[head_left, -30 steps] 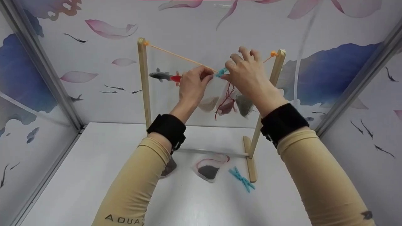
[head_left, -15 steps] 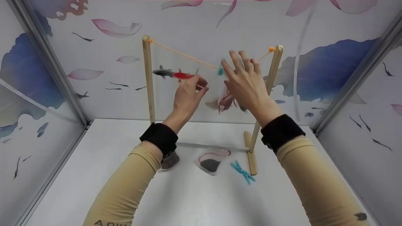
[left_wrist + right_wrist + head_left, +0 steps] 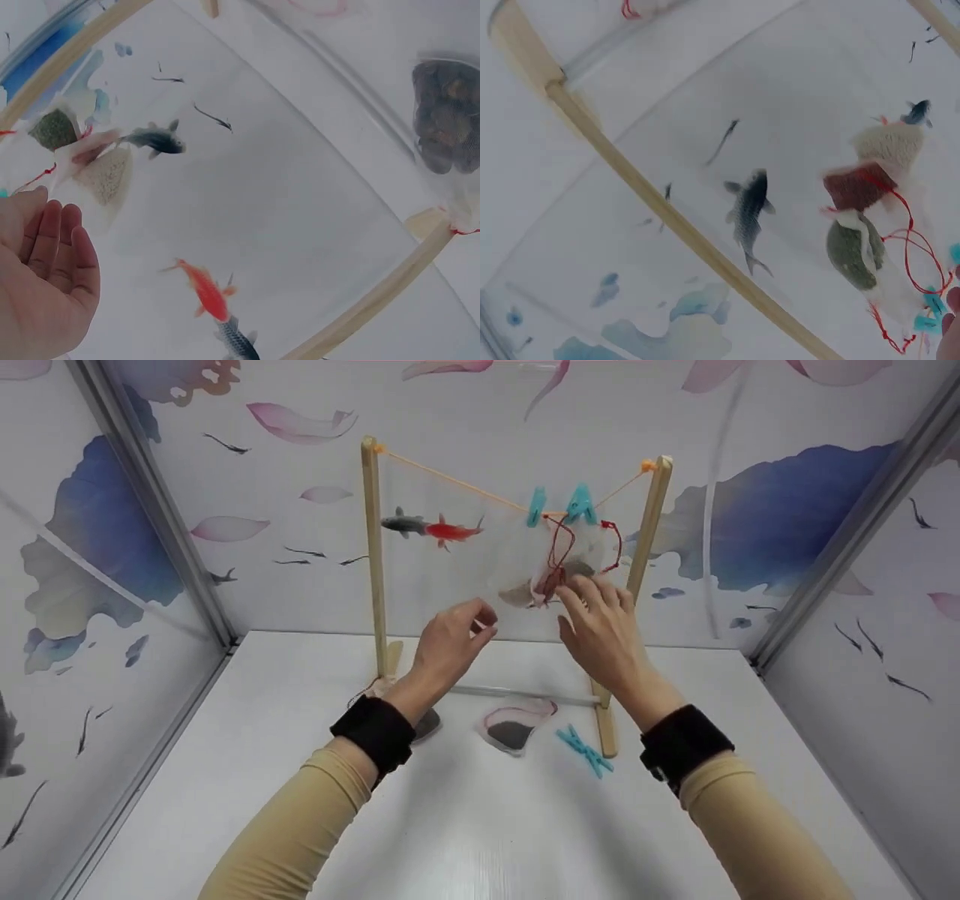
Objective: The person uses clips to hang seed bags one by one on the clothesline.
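Observation:
An orange cord [image 3: 454,481] sags between two wooden posts. Two turquoise clothespins [image 3: 580,504] grip it near its low point. Below them hang mesh sachets with red drawstrings: a pale one [image 3: 889,144], a dark red one [image 3: 860,186] and a green one [image 3: 855,251]. My right hand [image 3: 609,641] is just under and in front of them, fingers spread and slightly bent, holding nothing visible; whether it touches a sachet I cannot tell. My left hand [image 3: 452,641] hovers left of the sachets, fingers loosely bent, and its palm [image 3: 45,292] is bare in the left wrist view.
On the white table [image 3: 480,840] lie a sachet with dark filling [image 3: 513,731], a turquoise clothespin [image 3: 585,751] and a bag of brown lumps [image 3: 450,112] partly behind my left wrist. The frame's right post [image 3: 649,525] stands close to my right hand. Fish are printed on the back wall.
Both hands have come away from the cord and moved down, my right hand letting go of a clothespin. The clothespins and hanging sachets are now in fuller view.

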{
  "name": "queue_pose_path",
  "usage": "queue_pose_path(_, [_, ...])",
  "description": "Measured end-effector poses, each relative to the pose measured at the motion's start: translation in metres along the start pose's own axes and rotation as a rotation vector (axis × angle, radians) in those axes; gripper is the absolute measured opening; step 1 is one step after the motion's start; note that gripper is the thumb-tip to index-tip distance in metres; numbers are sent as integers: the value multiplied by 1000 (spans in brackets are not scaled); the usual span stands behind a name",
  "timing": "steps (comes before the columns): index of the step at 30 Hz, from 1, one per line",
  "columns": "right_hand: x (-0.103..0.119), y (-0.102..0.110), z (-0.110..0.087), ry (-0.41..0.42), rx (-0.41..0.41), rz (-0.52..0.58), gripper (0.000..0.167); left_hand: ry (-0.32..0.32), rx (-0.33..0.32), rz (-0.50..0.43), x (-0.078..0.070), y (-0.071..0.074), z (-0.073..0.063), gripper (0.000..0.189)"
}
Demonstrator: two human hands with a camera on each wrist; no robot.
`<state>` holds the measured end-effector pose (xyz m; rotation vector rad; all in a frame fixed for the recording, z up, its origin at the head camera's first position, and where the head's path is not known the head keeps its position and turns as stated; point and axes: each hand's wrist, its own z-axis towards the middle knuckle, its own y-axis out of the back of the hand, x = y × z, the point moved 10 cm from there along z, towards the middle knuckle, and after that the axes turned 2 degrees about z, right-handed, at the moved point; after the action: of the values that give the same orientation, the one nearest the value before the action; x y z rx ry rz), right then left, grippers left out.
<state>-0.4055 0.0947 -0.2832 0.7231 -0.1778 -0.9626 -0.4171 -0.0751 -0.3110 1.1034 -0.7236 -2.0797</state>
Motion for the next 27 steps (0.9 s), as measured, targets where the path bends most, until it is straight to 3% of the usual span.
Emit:
queue_pose_path(4, [-10, -36, -59, -151, 146, 138, 30, 6, 100, 21, 7, -22, -22, 12])
queue_pose_path(7, [-16, -68, -112, -289, 346, 210, 29, 10, 188, 28, 14, -40, -41, 12])
queue_pose_path(11, [-28, -96, -177, -517, 599, 254, 34, 33, 357, 28, 24, -72, -73, 15])
queue_pose_path(14, [-37, -105, -210, -662, 710, 248, 37, 29, 491, 46, 29, -98, -97, 18])
queue_pose_path(17, [-39, -112, -234, -734, 774, 237, 36, 11, 590, 56, 32, -119, -118, 22])
queue_pose_path(20, [-38, -114, -248, -770, 788, 236, 32, 11, 657, 48, 36, -137, -136, 26])
queue_pose_path(24, [-33, -114, -254, -789, 764, 226, 32, 51, 696, 4, 43, -155, -154, 30])
queue_pose_path(27, [-28, -112, -254, -780, 740, 214, 30, 75, 684, -15, 46, -163, -163, 32])
